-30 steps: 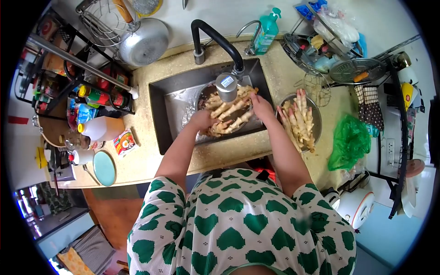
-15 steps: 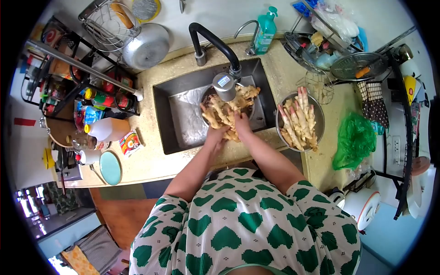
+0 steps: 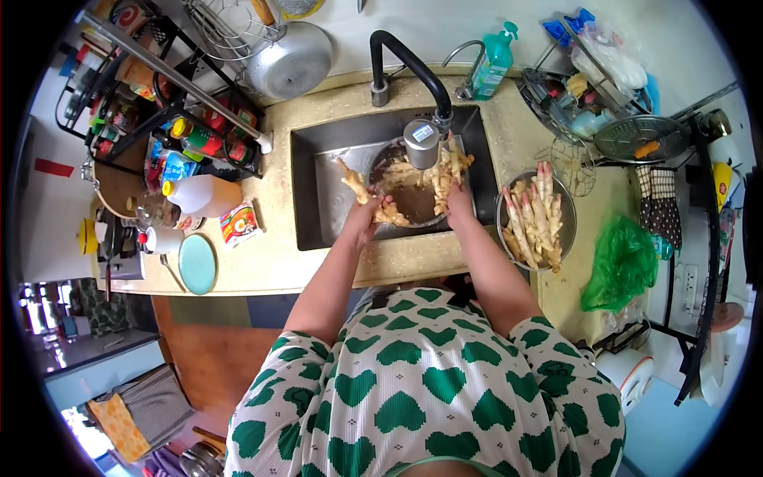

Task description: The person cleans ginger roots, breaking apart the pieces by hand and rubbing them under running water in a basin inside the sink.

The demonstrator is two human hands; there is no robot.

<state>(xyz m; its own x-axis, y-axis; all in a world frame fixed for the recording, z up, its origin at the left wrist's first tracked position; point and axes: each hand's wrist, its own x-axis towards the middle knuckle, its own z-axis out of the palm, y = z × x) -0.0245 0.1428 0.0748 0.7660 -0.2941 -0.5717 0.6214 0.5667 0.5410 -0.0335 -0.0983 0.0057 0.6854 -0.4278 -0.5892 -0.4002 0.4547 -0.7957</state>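
Observation:
A round metal bowl [image 3: 425, 224] of brownish water stands in the dark sink [image 3: 326, 230], under the faucet head. My left hand [image 3: 364, 219], at the bowl's left side, is closed on knobby tan ginger [image 3: 354, 181], which sticks up past the rim. At the right side, my right hand [image 3: 459, 205] grips another cluster of ginger [image 3: 443, 189]; its fingertips are partly hidden. More ginger shows in the water between my hands. On the counter to the right, a second metal bowl [image 3: 566, 232] holds several long ginger pieces with pink tips.
A black faucet [image 3: 413, 62] arches over the sink. Behind it stands a green pump bottle [image 3: 493, 63]. A green plastic bag [image 3: 622, 262] lies at the right. Toward the left are a jug [image 3: 203, 195], a noodle packet [image 3: 239, 223] and a teal lid-like disc [image 3: 197, 264].
My hands have moved apart from close together, each with ginger, exposing the brown water between them. The view has shifted, so the sink appears farther right.

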